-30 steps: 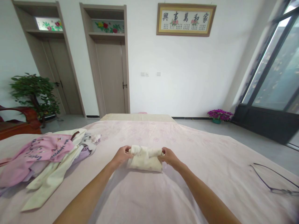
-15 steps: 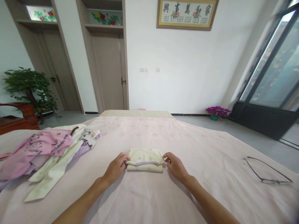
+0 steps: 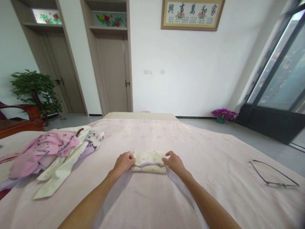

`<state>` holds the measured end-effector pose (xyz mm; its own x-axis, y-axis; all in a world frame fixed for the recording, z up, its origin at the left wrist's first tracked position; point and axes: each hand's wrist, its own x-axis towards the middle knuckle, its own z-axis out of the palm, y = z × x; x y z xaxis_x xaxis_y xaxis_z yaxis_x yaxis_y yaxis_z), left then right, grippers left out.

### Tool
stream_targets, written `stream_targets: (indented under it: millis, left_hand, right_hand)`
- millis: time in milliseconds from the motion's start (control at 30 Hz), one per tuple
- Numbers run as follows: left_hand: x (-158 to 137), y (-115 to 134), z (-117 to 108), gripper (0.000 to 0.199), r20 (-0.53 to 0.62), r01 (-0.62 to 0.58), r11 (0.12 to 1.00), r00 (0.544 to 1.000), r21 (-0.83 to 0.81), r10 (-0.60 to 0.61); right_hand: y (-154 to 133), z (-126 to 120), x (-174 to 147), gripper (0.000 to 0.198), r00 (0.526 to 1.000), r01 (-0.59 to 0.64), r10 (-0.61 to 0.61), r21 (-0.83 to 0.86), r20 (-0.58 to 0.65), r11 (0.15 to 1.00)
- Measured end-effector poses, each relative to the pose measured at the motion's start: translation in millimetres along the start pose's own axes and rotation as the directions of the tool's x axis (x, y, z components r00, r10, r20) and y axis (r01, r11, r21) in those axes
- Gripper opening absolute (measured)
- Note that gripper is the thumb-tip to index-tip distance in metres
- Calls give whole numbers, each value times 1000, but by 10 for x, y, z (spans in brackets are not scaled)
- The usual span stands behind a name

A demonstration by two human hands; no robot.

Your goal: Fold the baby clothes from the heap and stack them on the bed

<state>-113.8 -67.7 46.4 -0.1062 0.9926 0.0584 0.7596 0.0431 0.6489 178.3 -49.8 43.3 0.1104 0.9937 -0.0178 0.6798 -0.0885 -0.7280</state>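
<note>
A small cream garment point(image 3: 149, 156) with faint spots and a lavender neckline lies folded into a compact rectangle on the pink bedsheet point(image 3: 147, 200). My left hand point(image 3: 124, 161) is closed at its left edge, with thumb and forefinger pinching the cloth. At the right edge, my right hand point(image 3: 175, 163) is curled around the fabric, its thumb on the cloth near the neckline and its forefinger arched above. Some of the fingers of both hands are hidden behind the knuckles.
To the left is a heap of clothes, with a pink printed top point(image 3: 54, 144) and a cream piece point(image 3: 57, 171). Eyeglasses point(image 3: 274, 183) lie on the sheet at right. Beyond the bed stand a potted plant point(image 3: 33, 89), a wooden armchair point(image 3: 26, 116) and purple flowers point(image 3: 224, 114).
Both hands have moved slightly up the garment's sides, and my right thumb now sits further in over the cloth. The whole view has shifted a little to the left.
</note>
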Motion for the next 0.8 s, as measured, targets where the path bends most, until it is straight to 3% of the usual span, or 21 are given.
stream_targets:
  millis: [167,367,533,800]
  left_hand:
    - [52,-86,66,6,32,72,980,997,-187,-67]
    - [-19,-135,110,12,134,205,848,978,-489,-159]
    - [-106,-236,138,36,220,292,785,955,-546,-202]
    - [-20,-323,80,45,330,285,833,935,-475,-132]
  right_hand:
    - [-27,71,-11,36,995,-98,92,217,37,971]
    - [-51,80,-136,37,977,-199,149,422,150,884]
    - [46,88,-199,41,964,-221,145,363,224,905]
    - [1,-43,-84,59,946,-212,140,232,294,949]
